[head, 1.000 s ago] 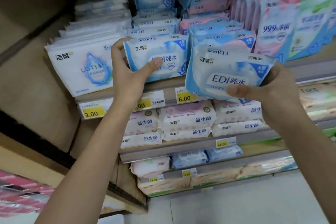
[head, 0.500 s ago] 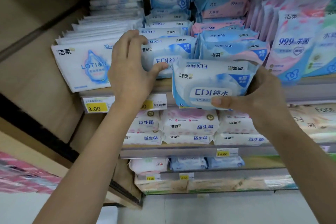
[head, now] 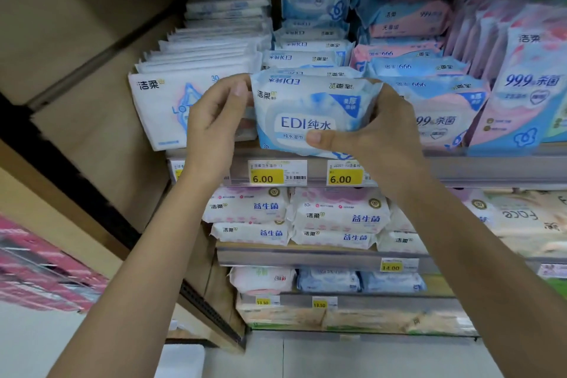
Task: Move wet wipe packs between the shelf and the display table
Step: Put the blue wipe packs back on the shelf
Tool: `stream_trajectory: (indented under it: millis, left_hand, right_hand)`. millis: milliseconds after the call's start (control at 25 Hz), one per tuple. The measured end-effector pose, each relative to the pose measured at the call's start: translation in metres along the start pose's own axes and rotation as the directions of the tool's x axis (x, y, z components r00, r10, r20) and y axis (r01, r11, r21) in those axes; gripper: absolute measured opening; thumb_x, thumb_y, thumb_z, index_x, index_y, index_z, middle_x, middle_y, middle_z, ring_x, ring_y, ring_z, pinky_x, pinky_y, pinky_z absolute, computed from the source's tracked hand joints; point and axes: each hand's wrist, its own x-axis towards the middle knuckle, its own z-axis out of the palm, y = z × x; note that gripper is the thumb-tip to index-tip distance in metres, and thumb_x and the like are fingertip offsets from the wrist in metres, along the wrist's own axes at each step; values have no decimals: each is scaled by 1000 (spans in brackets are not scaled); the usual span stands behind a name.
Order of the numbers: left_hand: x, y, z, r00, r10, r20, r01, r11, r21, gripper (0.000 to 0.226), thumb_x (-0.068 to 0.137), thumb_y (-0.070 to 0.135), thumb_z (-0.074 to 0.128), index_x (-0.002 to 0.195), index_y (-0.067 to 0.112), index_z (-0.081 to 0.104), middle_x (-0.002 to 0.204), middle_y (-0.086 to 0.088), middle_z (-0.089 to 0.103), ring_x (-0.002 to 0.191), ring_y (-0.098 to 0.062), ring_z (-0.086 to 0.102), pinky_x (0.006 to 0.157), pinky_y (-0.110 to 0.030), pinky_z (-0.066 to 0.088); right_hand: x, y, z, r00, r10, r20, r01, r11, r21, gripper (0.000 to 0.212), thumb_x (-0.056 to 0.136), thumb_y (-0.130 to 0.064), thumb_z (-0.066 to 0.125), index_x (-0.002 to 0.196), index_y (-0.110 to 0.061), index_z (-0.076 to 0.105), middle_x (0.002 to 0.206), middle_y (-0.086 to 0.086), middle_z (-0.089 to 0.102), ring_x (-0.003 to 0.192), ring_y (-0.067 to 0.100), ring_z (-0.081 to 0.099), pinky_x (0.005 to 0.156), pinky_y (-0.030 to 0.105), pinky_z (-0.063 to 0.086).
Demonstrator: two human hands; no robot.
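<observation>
Wet wipe pack (head: pixel 310 113) pinched by right grip (head: pixel 383 135) before pack-filled shelf (head: pixel 460 172); left grip (head: pixel 211 129) loosely curled, thumb against pack's left edge.

We see the top shelf (head: pixel 478 170) carrying rows of white packs (head: pixel 202 61), blue EDI packs (head: pixel 303 57) and pink packs (head: pixel 399 51).

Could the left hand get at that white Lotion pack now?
Probably yes. The left hand hovers in front of the Lotion pack at the front of the shelf, nothing between them. Whether it holds the EDI pack too is unclear; the right hand grips that.
</observation>
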Motion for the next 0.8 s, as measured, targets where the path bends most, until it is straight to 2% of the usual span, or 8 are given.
stream_trajectory:
  millis: [80, 200, 360, 400, 480, 560, 680, 800]
  left_hand:
    - [-7, 2, -6, 998, -8, 61, 9, 1000, -18, 39, 82, 39, 61, 119, 30, 53, 102, 1, 62, 94, -14, 60, 85, -38, 51]
    - [-9, 0, -3, 986, 92, 136, -116, 977, 177, 64, 71, 37, 78, 128, 28, 48, 117, 3, 60, 103, -10, 61, 87, -32, 53]
    - [-5, -6, 6, 988, 135, 72, -151, 935, 320, 66, 67, 35, 82, 127, 23, 55, 120, 3, 60, 105, -11, 61, 90, -33, 52]
    - [-6, -7, 8, 988, 142, 57, -152, 933, 325, 66, 67, 35, 82, 126, 23, 56, 119, 4, 60, 104, -10, 60, 89, -30, 53]
    - [-8, -7, 12, 987, 160, 21, -158, 927, 339, 65, 66, 36, 82, 125, 23, 58, 116, 6, 60, 102, -9, 60, 85, -25, 54]
    - [-9, -7, 15, 986, 164, -10, -151, 925, 348, 64, 65, 37, 83, 123, 23, 59, 114, 7, 59, 100, -7, 60, 81, -22, 55]
    - [-9, -8, 20, 986, 163, -27, -143, 924, 355, 64, 64, 38, 83, 121, 21, 60, 110, 9, 57, 101, -11, 60, 81, -29, 56]
    - [-6, -10, 23, 987, 159, -31, -138, 926, 353, 64, 62, 36, 84, 120, 20, 62, 106, 11, 57, 101, -13, 61, 82, -34, 56]
  right_hand:
    - [4, 4, 6, 1000, 7, 28, -7, 1000, 24, 65, 52, -18, 92, 108, -9, 61, 96, -2, 72, 85, 7, 70, 72, 28, 58]
    - [6, 4, 11, 998, -56, -20, 56, 998, -3, 69, 53, -18, 92, 109, -14, 52, 97, -9, 67, 87, 0, 67, 73, 20, 55]
    - [2, 4, 17, 987, -127, -98, 109, 979, -170, 83, 59, -24, 89, 125, -18, 39, 107, -9, 56, 94, 6, 57, 78, 9, 45]
    - [1, 3, 18, 980, -156, -123, 126, 966, -225, 85, 59, -26, 89, 128, -20, 38, 112, -6, 55, 98, 9, 55, 80, 12, 44]
    - [0, 2, 20, 963, -236, -128, 180, 921, -345, 84, 61, -25, 87, 131, -19, 41, 123, 0, 50, 102, 10, 48, 84, 15, 39]
    - [0, 1, 21, 941, -316, -120, 224, 850, -478, 77, 63, -22, 86, 130, -13, 49, 128, 6, 45, 103, 9, 42, 83, 8, 32]
    - [3, 2, 22, 901, -419, -116, 269, 747, -608, 75, 59, -23, 87, 124, -4, 54, 130, 14, 46, 116, 25, 45, 95, 24, 38]
    - [5, 5, 22, 862, -503, -67, 317, 636, -704, 73, 54, -26, 87, 117, -5, 58, 111, 12, 58, 108, 33, 51, 94, 33, 35]
